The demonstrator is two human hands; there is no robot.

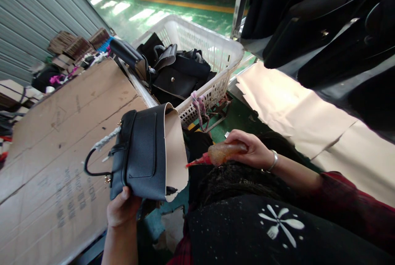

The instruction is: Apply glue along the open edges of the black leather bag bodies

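A black handbag [143, 149] is tipped on its side, its beige-lined opening facing right. Its handle, partly wrapped in pale material, points left over the cardboard. My left hand [123, 207] grips the bag's lower left part, with the thumb on the near side and the other fingers hidden behind it. My right hand [251, 149] is closed around a translucent amber squeeze bottle [220, 154] with a red nozzle. The nozzle's tip points left at the edge of the bag's opening; whether it touches cannot be told.
A cardboard-covered table [74, 133] spans the left, with piled materials at its back. Beyond the bag, a white plastic basket [225, 51] holds black bag pieces. Black bags [308, 43] sit on a rack at upper right, above beige sheets [286, 108].
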